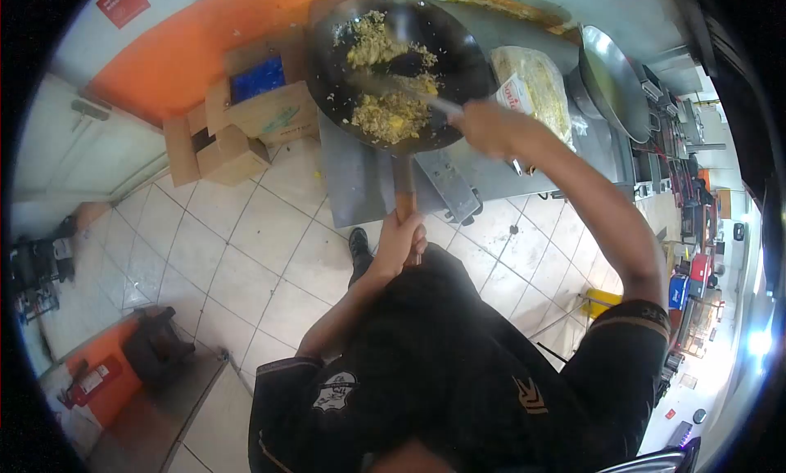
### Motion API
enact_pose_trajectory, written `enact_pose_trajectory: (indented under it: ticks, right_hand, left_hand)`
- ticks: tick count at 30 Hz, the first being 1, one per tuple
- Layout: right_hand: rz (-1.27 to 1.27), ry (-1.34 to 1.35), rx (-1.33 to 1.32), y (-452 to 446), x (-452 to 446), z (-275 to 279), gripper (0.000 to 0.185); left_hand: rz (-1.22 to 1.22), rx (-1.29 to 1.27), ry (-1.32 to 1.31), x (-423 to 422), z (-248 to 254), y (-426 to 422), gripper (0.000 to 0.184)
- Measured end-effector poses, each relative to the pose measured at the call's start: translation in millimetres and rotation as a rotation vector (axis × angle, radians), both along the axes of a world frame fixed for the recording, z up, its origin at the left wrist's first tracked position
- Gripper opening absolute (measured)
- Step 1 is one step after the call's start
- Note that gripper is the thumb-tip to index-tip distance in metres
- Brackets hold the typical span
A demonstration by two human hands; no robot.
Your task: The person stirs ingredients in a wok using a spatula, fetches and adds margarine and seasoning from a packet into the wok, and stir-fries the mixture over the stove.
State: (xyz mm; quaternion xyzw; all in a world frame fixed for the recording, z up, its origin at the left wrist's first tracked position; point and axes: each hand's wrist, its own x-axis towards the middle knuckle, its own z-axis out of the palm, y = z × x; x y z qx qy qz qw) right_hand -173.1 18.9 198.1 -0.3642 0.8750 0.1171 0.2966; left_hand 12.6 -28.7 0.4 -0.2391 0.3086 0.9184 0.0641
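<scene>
A dark wok sits at the top of the view over the steel counter, its handle pointing toward me. My left hand is closed around the wooden part of that handle. Inside the wok, fried rice with yellow egg-like bits lies in two heaps. My right hand grips a metal-handled cooking utensil from the right side, over the wok's rim. Motion blurs the utensil's head among the food, so its shape is unclear.
A clear bag of yellowish food and a large metal pan stand right of the wok. A metal box is by the counter's front edge. Open cardboard boxes stand to the left. White floor tiles lie below.
</scene>
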Motion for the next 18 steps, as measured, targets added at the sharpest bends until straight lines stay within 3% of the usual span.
enact_pose_trajectory:
  ticks: [2, 3, 4, 6, 8, 10, 13, 15, 16, 17, 18]
  right_hand:
    - [-0.160, -0.217, 0.040, 17.6, 28.8, 11.9, 0.046]
    - [0.215, -0.013, -0.097, 56.1, 43.7, -4.1, 0.043]
    - [-0.007, -0.094, 0.028, 52.6, 60.1, 26.3, 0.040]
    - [-0.064, -0.013, 0.161, 78.4, 39.6, 4.3, 0.032]
    - [0.187, 0.230, 0.076, 107.0, -19.1, -79.3, 0.030]
    - [0.510, 0.268, -0.004, 64.2, -69.5, -110.0, 0.032]
    - [0.083, -0.034, 0.090, -4.0, -37.6, -29.8, 0.038]
    - [-0.058, -0.115, 0.090, -3.6, -6.7, 16.7, 0.042]
    - [0.034, -0.102, 0.015, 29.6, -9.1, 11.0, 0.043]
    - [0.125, -0.088, -0.056, 64.1, -9.1, 5.7, 0.045]
    - [-0.235, -0.159, 0.195, 35.0, 32.4, 73.6, 0.044]
  left_hand:
    - [-0.006, 0.028, -0.029, 2.4, 8.8, -6.3, 0.015]
    - [-0.018, 0.038, -0.028, 6.4, 8.1, -8.2, 0.015]
    - [-0.030, 0.046, -0.022, 6.5, 7.9, -11.1, 0.016]
    - [-0.015, 0.056, -0.029, 6.3, 12.1, -11.0, 0.016]
    - [-0.019, 0.045, -0.013, 6.1, 12.0, -12.6, 0.017]
    - [-0.034, 0.040, 0.015, 7.4, 5.9, -12.3, 0.018]
    - [-0.029, 0.033, -0.007, 7.3, 12.2, -13.1, 0.018]
    - [-0.039, 0.048, 0.021, 9.2, 10.3, -11.8, 0.016]
    - [-0.050, 0.053, 0.034, 9.9, 9.1, -13.8, 0.015]
    - [-0.057, 0.223, 0.039, 9.5, 10.2, -17.2, 0.014]
    - [-0.062, 0.393, 0.047, 8.9, 13.3, -22.7, 0.013]
